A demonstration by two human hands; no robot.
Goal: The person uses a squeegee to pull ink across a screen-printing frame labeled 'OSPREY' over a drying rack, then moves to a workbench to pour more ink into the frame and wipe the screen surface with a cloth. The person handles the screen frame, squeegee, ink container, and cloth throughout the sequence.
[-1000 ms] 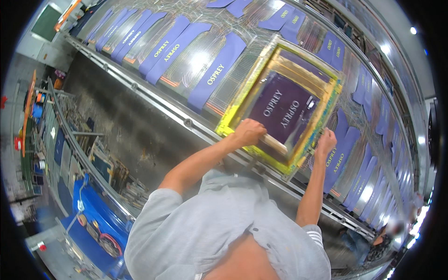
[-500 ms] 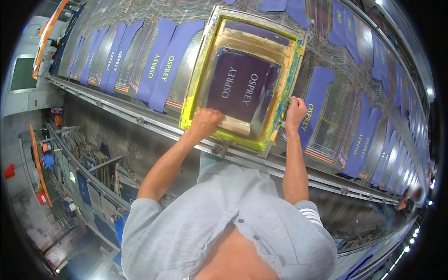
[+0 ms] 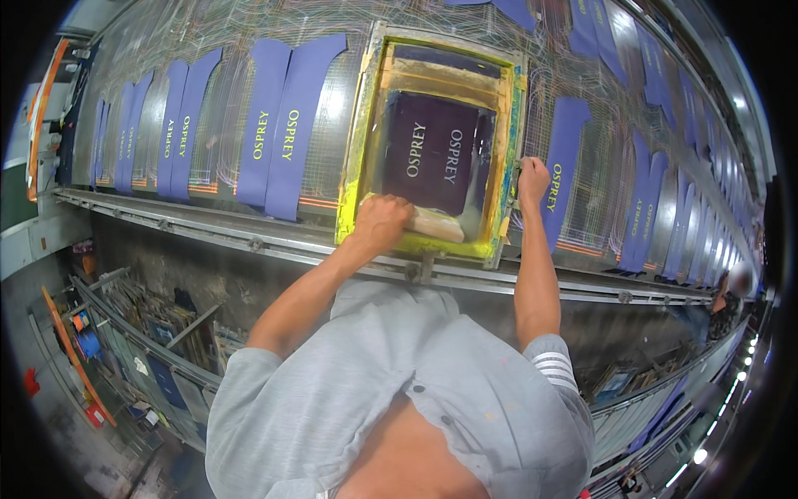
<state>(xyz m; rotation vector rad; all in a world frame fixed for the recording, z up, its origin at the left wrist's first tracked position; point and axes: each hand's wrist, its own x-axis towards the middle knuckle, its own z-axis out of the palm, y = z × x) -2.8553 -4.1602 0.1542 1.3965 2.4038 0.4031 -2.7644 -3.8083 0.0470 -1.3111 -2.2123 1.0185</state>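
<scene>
A screen-printing frame (image 3: 364, 100), its rim smeared yellow and green, lies on the long table in front of me. Its dark purple mesh (image 3: 434, 158) carries two lines of pale lettering. At the near end of the mesh lies a squeegee (image 3: 439, 224) with a pale, wood-like bar. My left hand (image 3: 384, 221) is closed around the squeegee's left end. My right hand (image 3: 534, 180) is closed at the frame's right edge, its fingers curled on a small part there that they mostly hide.
Purple-blue fabric pieces (image 3: 268, 141) with yellow lettering lie in rows on both sides of the frame. A metal rail (image 3: 208, 229) runs along the table's near edge. Racks of flat boards (image 3: 179, 320) stand behind me at left. Another person (image 3: 731, 287) is at far right.
My view has turned a little, so the table and frame sit differently in the picture. Both hands keep their holds, and the squeegee stays at the near end of the mesh.
</scene>
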